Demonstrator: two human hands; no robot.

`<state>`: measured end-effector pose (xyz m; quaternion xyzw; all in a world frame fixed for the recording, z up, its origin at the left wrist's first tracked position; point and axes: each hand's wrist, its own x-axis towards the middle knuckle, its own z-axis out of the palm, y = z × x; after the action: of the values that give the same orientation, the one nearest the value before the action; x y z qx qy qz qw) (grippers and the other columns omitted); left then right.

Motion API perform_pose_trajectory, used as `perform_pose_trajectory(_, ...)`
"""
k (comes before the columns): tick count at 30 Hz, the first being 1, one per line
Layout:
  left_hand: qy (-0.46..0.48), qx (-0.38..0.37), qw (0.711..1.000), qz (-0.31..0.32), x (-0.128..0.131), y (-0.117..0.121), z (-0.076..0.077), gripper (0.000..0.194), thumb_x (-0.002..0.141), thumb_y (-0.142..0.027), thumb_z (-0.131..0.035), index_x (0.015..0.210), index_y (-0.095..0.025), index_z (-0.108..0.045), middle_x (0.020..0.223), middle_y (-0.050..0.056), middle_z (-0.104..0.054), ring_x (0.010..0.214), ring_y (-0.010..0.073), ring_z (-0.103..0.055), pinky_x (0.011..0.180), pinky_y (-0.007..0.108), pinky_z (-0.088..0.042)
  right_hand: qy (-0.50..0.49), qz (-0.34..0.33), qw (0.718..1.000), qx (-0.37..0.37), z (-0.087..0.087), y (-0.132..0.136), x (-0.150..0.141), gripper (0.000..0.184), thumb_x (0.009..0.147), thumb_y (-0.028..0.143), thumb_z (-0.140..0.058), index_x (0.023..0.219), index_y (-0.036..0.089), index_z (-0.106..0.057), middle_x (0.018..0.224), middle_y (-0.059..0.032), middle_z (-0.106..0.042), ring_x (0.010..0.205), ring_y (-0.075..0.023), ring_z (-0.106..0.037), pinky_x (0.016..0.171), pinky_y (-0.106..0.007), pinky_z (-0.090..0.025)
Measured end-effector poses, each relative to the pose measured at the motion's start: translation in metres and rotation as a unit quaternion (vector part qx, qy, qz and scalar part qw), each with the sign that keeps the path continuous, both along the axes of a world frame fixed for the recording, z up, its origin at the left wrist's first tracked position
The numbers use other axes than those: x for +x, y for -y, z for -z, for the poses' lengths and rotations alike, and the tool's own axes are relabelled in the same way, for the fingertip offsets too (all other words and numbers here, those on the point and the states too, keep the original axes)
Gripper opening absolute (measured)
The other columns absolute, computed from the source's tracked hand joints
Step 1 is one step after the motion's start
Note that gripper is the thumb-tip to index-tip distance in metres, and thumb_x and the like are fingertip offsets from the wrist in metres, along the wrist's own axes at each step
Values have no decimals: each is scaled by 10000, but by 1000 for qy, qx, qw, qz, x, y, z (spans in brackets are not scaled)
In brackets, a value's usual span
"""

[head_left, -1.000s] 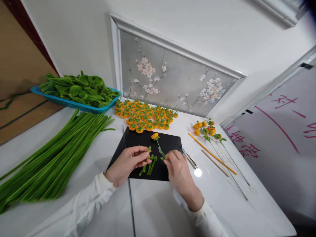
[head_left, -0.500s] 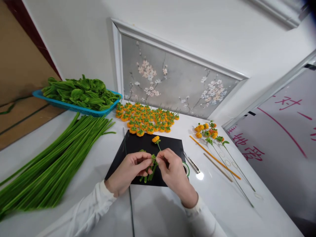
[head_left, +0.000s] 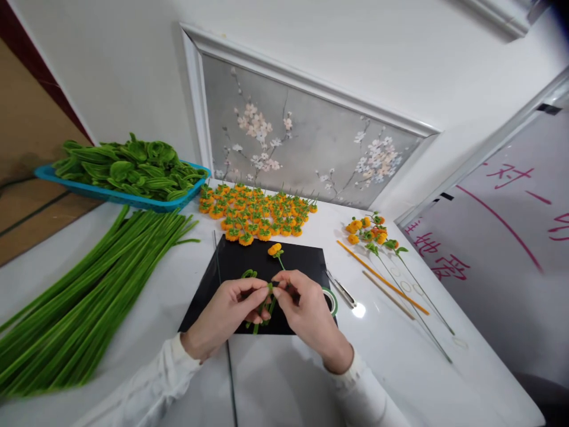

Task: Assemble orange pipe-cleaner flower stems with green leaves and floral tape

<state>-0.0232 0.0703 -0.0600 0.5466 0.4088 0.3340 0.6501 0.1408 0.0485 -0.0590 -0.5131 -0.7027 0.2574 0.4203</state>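
Above a black mat (head_left: pixel 208 296), my left hand (head_left: pixel 233 314) and my right hand (head_left: pixel 309 311) nearly meet at the fingertips. Both pinch a short fuzzy green pipe cleaner piece (head_left: pixel 269 288), mostly covered by the fingers. Just beyond my right hand is an orange pompom-like flower (head_left: pixel 274 249) on a thin green stem; whether it lies on the mat or is held, I cannot tell. More green pipe cleaner pieces (head_left: pixel 249 274) show on the mat behind and under my left hand.
Long green pipe cleaners (head_left: pixel 89 302) lie left, below a blue tray (head_left: pixel 133 200) of green leaves. Rows of orange flower heads (head_left: pixel 258 213) stand behind the mat. To the right are tweezers (head_left: pixel 342 289), green tape (head_left: pixel 332 302), an orange stick (head_left: pixel 382 276) and finished flower stems (head_left: pixel 427 290).
The whole view has shifted slightly, with the scene moving left. My hands stay together over the mat, and the fingertips have closed in tighter around the green piece.
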Motion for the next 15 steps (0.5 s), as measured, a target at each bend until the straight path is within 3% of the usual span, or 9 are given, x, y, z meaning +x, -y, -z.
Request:
perform_pose_trajectory(9, -7, 0, 1000, 6, 0, 3, -2, 287, 821, -398, -591, 795, -133, -697, 677, 12, -608, 623, 115, -575, 548, 201, -456, -147, -5, 988, -50, 4, -4, -2, 137, 790, 134, -593, 813, 193, -714, 821, -21, -643, 751, -133, -602, 684, -239, -462)
perform_pose_trajectory(15, -17, 39, 999, 0, 0, 3, -2, 261, 829, -374, -580, 787, -145, -701, 665, 7, -615, 645, 120, -560, 588, 211, -468, -217, 4, 967, -132, 7, -6, -4, 82, 772, 225, -620, 813, 169, -665, 738, -2, -627, 649, -119, -559, 615, -235, -447)
